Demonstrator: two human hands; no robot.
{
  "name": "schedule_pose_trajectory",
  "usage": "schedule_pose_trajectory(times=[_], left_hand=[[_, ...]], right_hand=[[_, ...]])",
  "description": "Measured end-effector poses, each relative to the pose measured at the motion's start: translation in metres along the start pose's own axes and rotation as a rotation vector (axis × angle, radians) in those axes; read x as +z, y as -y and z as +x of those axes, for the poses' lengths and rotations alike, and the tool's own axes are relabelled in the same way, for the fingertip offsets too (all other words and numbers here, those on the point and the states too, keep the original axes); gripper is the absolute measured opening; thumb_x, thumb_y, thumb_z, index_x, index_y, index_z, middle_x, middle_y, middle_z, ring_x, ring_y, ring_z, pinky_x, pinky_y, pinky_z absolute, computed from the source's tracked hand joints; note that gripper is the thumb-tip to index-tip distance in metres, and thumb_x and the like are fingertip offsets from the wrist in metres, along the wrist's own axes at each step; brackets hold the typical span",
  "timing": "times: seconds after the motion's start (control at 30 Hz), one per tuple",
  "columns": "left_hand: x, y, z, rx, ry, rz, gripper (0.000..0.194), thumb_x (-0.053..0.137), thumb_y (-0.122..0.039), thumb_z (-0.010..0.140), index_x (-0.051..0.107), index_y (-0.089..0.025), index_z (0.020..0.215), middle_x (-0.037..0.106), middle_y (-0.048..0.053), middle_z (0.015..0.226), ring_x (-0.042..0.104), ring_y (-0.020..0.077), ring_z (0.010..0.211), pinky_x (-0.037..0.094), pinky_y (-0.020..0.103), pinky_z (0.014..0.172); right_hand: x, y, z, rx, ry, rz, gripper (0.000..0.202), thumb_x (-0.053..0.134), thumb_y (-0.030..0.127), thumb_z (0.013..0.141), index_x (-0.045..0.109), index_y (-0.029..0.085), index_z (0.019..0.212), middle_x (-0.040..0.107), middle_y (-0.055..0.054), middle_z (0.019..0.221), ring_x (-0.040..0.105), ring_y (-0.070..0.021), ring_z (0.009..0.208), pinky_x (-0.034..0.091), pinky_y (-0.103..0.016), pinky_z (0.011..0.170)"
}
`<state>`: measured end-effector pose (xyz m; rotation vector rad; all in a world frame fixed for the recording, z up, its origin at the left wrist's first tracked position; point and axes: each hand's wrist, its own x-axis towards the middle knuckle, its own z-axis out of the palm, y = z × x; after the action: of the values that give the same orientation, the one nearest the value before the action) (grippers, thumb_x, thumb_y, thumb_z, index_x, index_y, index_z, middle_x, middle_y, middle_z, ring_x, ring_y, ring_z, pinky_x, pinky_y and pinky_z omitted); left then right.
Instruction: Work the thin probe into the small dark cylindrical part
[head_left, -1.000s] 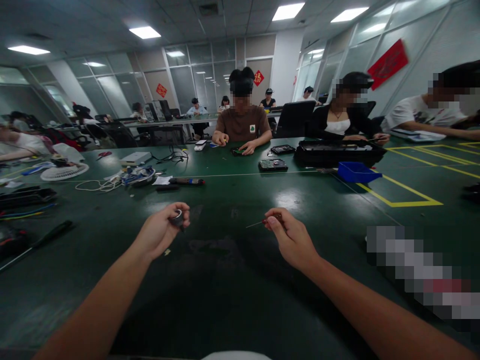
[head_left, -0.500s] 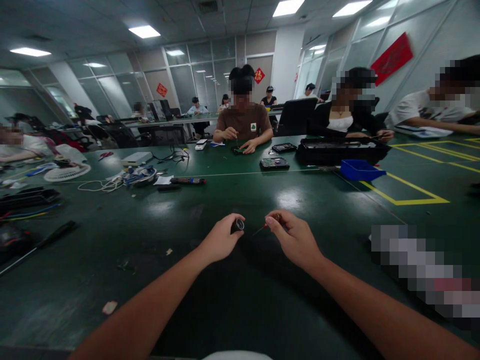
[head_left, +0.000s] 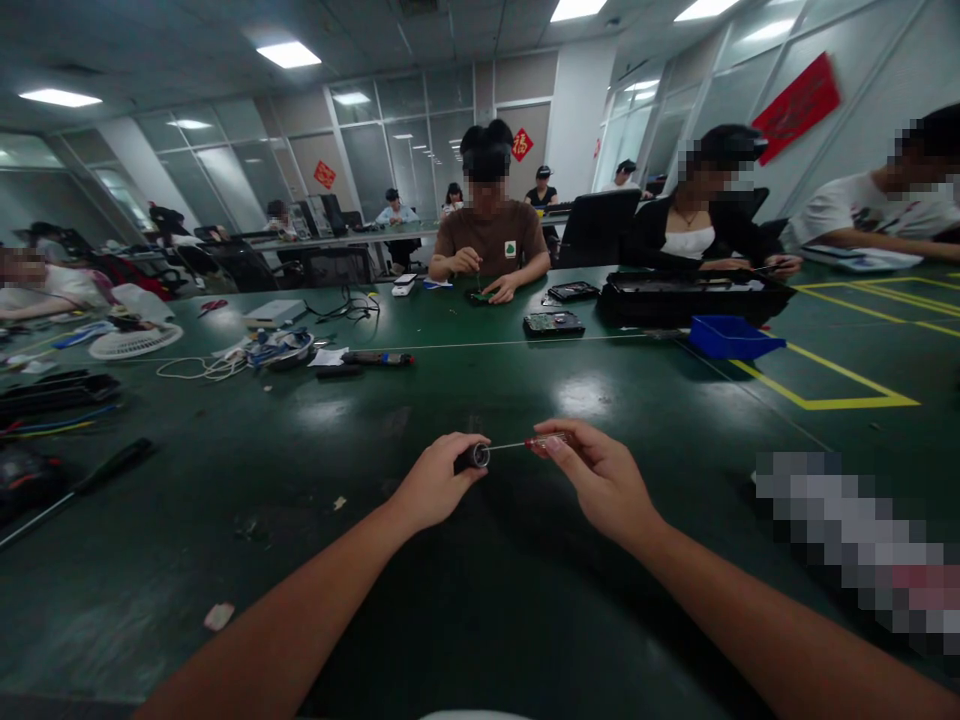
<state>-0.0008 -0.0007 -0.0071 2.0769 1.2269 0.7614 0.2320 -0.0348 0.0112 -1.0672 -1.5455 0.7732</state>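
Over the green table (head_left: pixel 300 600), my left hand (head_left: pixel 442 482) grips a small dark cylinder (head_left: pixel 477 456) whose round, metal-rimmed end faces right. My right hand (head_left: pixel 600 475) pinches a screwdriver (head_left: pixel 541 440) by its red, partly clear handle. The thin metal shaft points left, and its tip is at the open end of the cylinder. Whether the tip touches anything inside is too small to tell. Both hands are held close together in the middle of the view.
Across the table a person in a brown shirt works on a small board. Ahead lie an opened device (head_left: pixel 553 324), a blue tray (head_left: pixel 733 338), a black case (head_left: pixel 694 298) and a dark tool (head_left: pixel 375 359). A long screwdriver (head_left: pixel 112 470) lies left; a blurred object (head_left: pixel 855 540) is right.
The screwdriver has swung from a downward slant to nearly level, and its tip has come to the cylinder's end. The cylinder remains in my left hand.
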Motion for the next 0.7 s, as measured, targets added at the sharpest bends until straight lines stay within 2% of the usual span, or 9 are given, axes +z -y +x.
schedule_pose_trajectory(times=[0.17, 0.3, 0.37, 0.47, 0.53, 0.63, 0.7], left_hand=[[0.001, 0.0, 0.001, 0.01, -0.008, 0.023, 0.037, 0.067, -0.017, 0.088, 0.065, -0.025, 0.124, 0.067, 0.004, 0.122, 0.059, 0.0238, 0.117, 0.042, 0.041, 0.106], [0.001, -0.001, 0.001, 0.02, -0.002, 0.044, 0.037, 0.067, -0.017, 0.088, 0.065, -0.025, 0.124, 0.068, 0.003, 0.12, 0.059, 0.0235, 0.116, 0.043, 0.04, 0.105], [0.001, -0.002, 0.001, 0.024, 0.008, 0.07, 0.037, 0.068, -0.018, 0.089, 0.065, -0.026, 0.125, 0.068, 0.003, 0.119, 0.059, 0.0237, 0.113, 0.044, 0.04, 0.102], [0.0, -0.004, 0.0, 0.03, 0.026, 0.115, 0.037, 0.068, -0.017, 0.088, 0.065, -0.026, 0.124, 0.069, 0.003, 0.114, 0.06, 0.0233, 0.107, 0.045, 0.04, 0.097], [0.001, -0.005, 0.0, 0.037, 0.028, 0.131, 0.037, 0.069, -0.016, 0.088, 0.065, -0.025, 0.124, 0.069, 0.003, 0.113, 0.06, 0.0232, 0.105, 0.045, 0.04, 0.096], [0.002, -0.004, 0.0, 0.051, 0.019, 0.142, 0.037, 0.069, -0.018, 0.089, 0.065, -0.026, 0.125, 0.069, 0.003, 0.112, 0.06, 0.0235, 0.105, 0.045, 0.041, 0.095], [0.002, -0.003, 0.0, 0.059, 0.01, 0.149, 0.037, 0.068, -0.018, 0.089, 0.065, -0.026, 0.124, 0.069, 0.003, 0.112, 0.06, 0.0236, 0.104, 0.045, 0.042, 0.096]], right_hand=[[0.002, -0.002, 0.0, 0.008, 0.019, -0.028, 0.023, 0.06, 0.04, 0.092, 0.07, 0.022, 0.104, 0.08, -0.007, 0.093, 0.076, -0.0232, 0.086, 0.058, -0.036, 0.077], [0.0, 0.0, 0.001, -0.023, 0.003, -0.13, 0.023, 0.06, 0.041, 0.093, 0.072, 0.022, 0.102, 0.079, -0.006, 0.09, 0.075, -0.0221, 0.081, 0.055, -0.033, 0.07], [-0.002, 0.003, 0.001, -0.06, -0.009, -0.249, 0.023, 0.063, 0.043, 0.091, 0.074, 0.022, 0.091, 0.077, -0.003, 0.079, 0.071, -0.0201, 0.07, 0.05, -0.031, 0.062], [-0.004, 0.006, 0.001, -0.088, -0.028, -0.394, 0.032, 0.065, 0.048, 0.088, 0.069, 0.022, 0.07, 0.063, 0.001, 0.058, 0.058, -0.016, 0.052, 0.04, -0.029, 0.051], [-0.004, 0.008, 0.0, -0.079, -0.005, -0.411, 0.031, 0.061, 0.045, 0.092, 0.068, 0.022, 0.074, 0.06, 0.002, 0.056, 0.057, -0.0152, 0.05, 0.038, -0.028, 0.05], [-0.003, 0.01, 0.001, -0.064, 0.078, -0.346, 0.02, 0.05, 0.032, 0.096, 0.067, 0.021, 0.098, 0.067, 0.001, 0.068, 0.064, -0.0161, 0.06, 0.045, -0.027, 0.057], [-0.003, 0.01, 0.001, -0.081, 0.114, -0.323, 0.018, 0.049, 0.028, 0.095, 0.066, 0.021, 0.098, 0.069, 0.0, 0.072, 0.066, -0.0168, 0.065, 0.047, -0.028, 0.061]])
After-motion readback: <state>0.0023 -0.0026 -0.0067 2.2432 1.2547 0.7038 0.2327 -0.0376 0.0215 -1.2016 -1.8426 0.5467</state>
